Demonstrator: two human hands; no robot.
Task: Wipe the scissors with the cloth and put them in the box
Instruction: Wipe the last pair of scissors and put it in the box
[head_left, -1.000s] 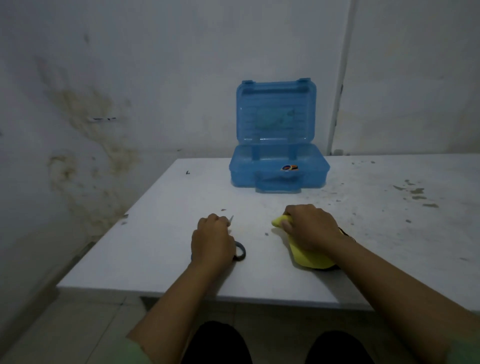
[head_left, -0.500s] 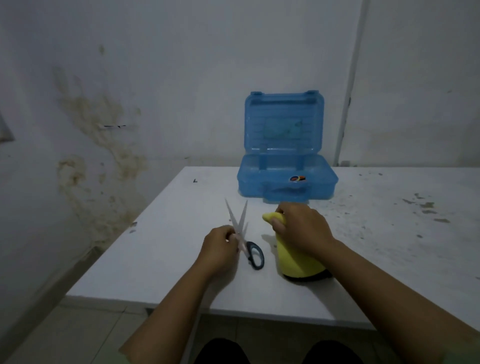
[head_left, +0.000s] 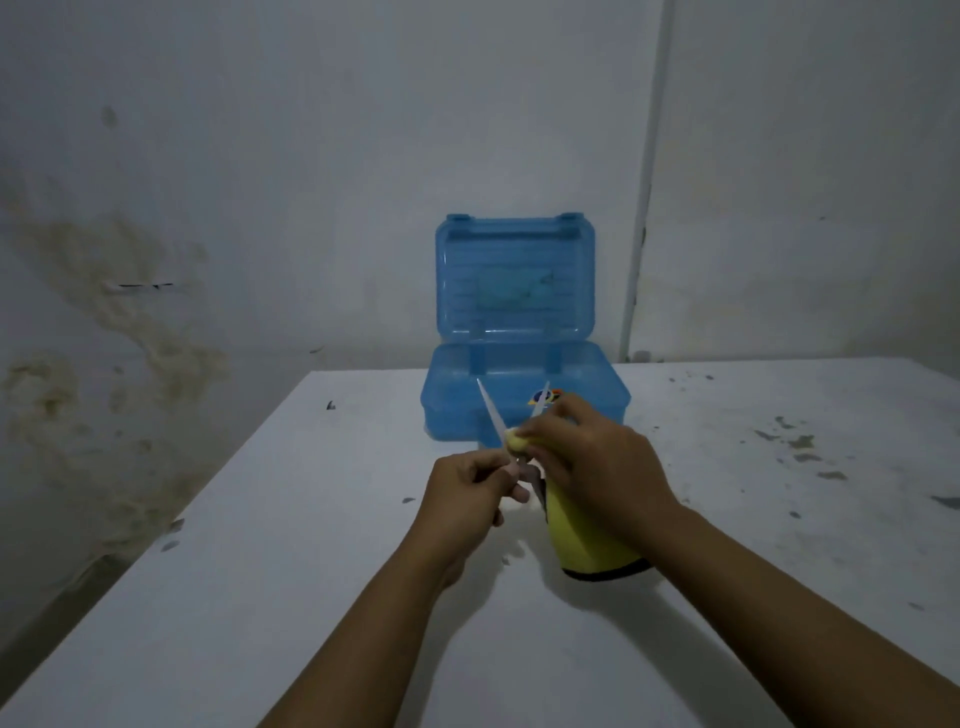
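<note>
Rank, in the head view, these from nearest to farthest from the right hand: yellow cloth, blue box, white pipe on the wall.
1. Yellow cloth: gripped in the right hand, draped beneath it.
2. Blue box: open on the table just beyond the hand, against the wall.
3. White pipe: on the wall behind the box, to its right.

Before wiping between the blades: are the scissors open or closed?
Open. The scissors' two blades spread in a V, tips apart, in front of the blue box.
</note>
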